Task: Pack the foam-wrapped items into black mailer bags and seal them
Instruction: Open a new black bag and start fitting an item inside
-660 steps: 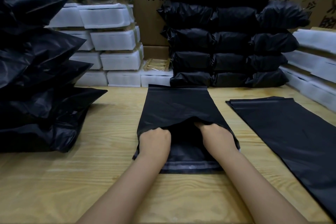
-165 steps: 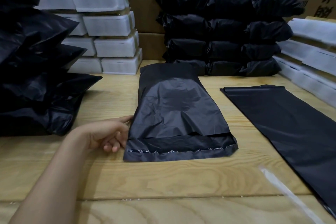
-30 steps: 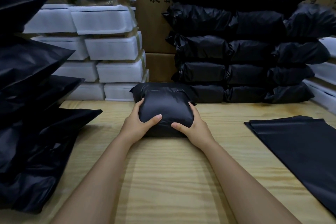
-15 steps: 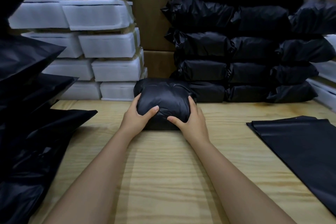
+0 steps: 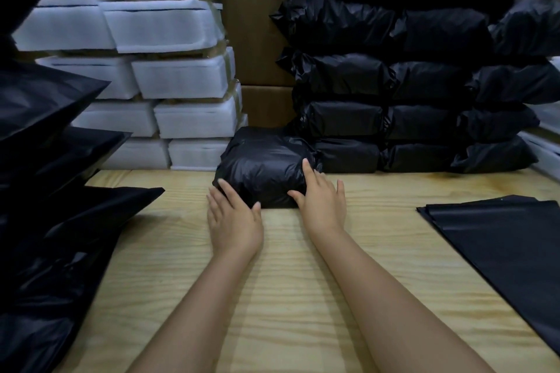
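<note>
A packed black mailer parcel point(image 5: 263, 165) lies on the wooden table point(image 5: 303, 297), pushed up at the foot of the stack of packed black parcels point(image 5: 409, 85). My left hand point(image 5: 233, 222) lies flat with straight fingers touching the parcel's near left corner. My right hand point(image 5: 321, 198) rests on the parcel's near right corner, fingers spread, index finger on top and thumb on the front face. A stack of white foam-wrapped items point(image 5: 169, 76) stands just left of the parcel. Flat empty black mailer bags point(image 5: 509, 248) lie on the right.
A pile of filled black bags point(image 5: 45, 160) crowds the left side of the table. Cardboard boxes point(image 5: 257, 24) stand behind the stacks. More white foam-wrapped items point(image 5: 545, 145) show at the right edge.
The parcel has been pushed farther back against the black stack. Both hands have loosened from gripping its sides; my left hand has slid back to the near corner.
</note>
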Demonstrator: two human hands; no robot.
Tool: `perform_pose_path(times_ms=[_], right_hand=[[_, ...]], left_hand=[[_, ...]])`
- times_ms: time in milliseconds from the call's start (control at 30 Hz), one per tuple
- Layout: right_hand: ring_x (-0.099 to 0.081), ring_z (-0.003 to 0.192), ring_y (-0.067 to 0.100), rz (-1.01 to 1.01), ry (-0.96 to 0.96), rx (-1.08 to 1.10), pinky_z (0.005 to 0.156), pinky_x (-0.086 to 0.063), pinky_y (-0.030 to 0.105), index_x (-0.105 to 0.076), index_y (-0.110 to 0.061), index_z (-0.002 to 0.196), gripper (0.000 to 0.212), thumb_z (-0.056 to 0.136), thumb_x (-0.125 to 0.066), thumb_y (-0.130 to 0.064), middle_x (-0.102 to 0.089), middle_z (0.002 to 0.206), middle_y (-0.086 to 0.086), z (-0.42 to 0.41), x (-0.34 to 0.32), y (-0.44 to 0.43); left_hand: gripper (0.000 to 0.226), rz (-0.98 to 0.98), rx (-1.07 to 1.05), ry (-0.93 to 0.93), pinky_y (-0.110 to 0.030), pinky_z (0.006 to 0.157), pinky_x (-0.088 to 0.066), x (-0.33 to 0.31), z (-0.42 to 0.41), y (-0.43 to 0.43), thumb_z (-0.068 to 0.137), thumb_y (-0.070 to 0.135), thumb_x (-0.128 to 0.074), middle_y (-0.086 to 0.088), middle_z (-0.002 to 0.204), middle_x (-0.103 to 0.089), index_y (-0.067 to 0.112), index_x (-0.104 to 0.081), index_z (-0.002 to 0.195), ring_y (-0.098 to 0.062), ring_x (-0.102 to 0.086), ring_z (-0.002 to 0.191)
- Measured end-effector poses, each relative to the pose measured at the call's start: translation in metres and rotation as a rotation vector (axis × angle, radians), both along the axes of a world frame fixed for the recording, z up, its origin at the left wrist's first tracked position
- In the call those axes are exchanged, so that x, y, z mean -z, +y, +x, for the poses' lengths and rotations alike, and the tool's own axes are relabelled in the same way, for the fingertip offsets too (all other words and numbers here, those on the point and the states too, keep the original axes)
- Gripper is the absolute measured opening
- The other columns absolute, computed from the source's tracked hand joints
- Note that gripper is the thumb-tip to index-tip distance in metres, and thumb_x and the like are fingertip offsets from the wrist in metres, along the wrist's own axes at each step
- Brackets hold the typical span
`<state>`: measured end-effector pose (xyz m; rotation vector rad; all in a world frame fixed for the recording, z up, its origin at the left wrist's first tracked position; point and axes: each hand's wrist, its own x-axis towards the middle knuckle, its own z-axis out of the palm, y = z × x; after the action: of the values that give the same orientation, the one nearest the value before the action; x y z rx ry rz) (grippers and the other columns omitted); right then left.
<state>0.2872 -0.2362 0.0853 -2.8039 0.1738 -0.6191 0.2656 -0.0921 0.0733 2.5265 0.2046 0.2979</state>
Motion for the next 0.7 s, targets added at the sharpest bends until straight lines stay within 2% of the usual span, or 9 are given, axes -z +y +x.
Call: perform_pose_path(times_ms=[100,167,200,267,333,400,567,700], right_hand=[[-0.008,0.145,0.028,-0.119,0.032,0.057,0.117,-0.002,0.042,-0.011,-0.016,0.151,0.067,0.098,-0.044,-0.039,-0.018,0.156,0.014,0.006,-0.016,0.009],[-0.007,0.144,0.037,-0.257,-0.067,0.014,0.117,-0.006,0.045,-0.011,-0.012,0.151,0.062,0.098,-0.042,-0.020,-0.006,0.156,0.022,0.001,-0.018,0.029],[-0.012,0.144,0.037,-0.310,-0.142,-0.040,0.116,-0.011,0.047,-0.015,-0.014,0.151,0.061,0.097,-0.042,-0.018,-0.009,0.156,0.022,-0.003,-0.014,0.040],[-0.014,0.145,0.031,-0.388,-0.162,-0.186,0.114,-0.013,0.051,-0.018,-0.018,0.151,0.059,0.097,-0.040,-0.029,-0.013,0.158,0.012,-0.007,-0.003,0.055],[0.007,0.146,0.026,-0.344,0.027,-0.275,0.114,0.003,0.052,0.001,-0.018,0.152,0.065,0.101,-0.033,-0.040,0.007,0.160,0.004,0.004,0.000,0.058],[0.018,0.144,0.023,-0.320,0.108,-0.275,0.113,0.011,0.051,0.011,-0.018,0.150,0.070,0.100,-0.029,-0.047,0.019,0.158,0.000,0.019,-0.001,0.056],[0.026,0.141,0.023,-0.304,0.163,-0.291,0.110,0.018,0.052,0.016,-0.019,0.149,0.083,0.095,-0.033,-0.056,0.027,0.155,-0.001,0.046,0.000,0.064],[0.026,0.142,0.022,-0.266,0.204,-0.312,0.110,0.017,0.050,0.015,-0.021,0.150,0.085,0.092,-0.033,-0.061,0.025,0.156,-0.003,0.071,-0.009,0.049]], left_hand=[[0.075,0.176,0.051,0.087,-0.040,0.117,0.004,0.007,-0.017,-0.003,0.099,0.044,-0.025,-0.019,0.157,0.014,0.006,0.019,0.147,-0.028,0.011,0.146],[0.070,0.218,0.107,0.115,-0.042,0.117,0.005,0.005,-0.019,-0.001,0.099,0.045,-0.021,-0.014,0.158,0.013,0.013,0.015,0.149,-0.023,0.011,0.146],[0.067,0.236,0.130,0.127,-0.043,0.116,0.005,0.003,-0.017,0.000,0.099,0.045,-0.019,-0.012,0.159,0.012,0.017,0.013,0.151,-0.022,0.011,0.146],[0.062,0.249,0.142,0.139,-0.043,0.116,0.007,0.001,-0.013,0.000,0.099,0.043,-0.016,-0.009,0.159,0.011,0.022,0.007,0.152,-0.020,0.012,0.146],[0.059,0.226,0.117,0.128,-0.042,0.117,0.006,0.000,-0.013,-0.001,0.100,0.038,-0.015,-0.009,0.160,0.009,0.019,0.002,0.152,-0.020,0.011,0.146],[0.057,0.203,0.090,0.106,-0.041,0.117,0.004,0.000,-0.014,-0.002,0.100,0.033,-0.018,-0.012,0.160,0.004,0.017,-0.002,0.152,-0.023,0.008,0.147],[0.060,0.186,0.082,0.106,-0.041,0.118,0.003,-0.002,-0.015,0.000,0.098,0.029,-0.023,-0.015,0.159,-0.003,0.016,-0.002,0.152,-0.027,0.004,0.147],[0.061,0.216,0.093,0.127,-0.042,0.118,0.005,-0.001,-0.014,-0.001,0.097,0.031,-0.025,-0.015,0.159,0.000,0.016,-0.005,0.152,-0.027,0.007,0.147]])
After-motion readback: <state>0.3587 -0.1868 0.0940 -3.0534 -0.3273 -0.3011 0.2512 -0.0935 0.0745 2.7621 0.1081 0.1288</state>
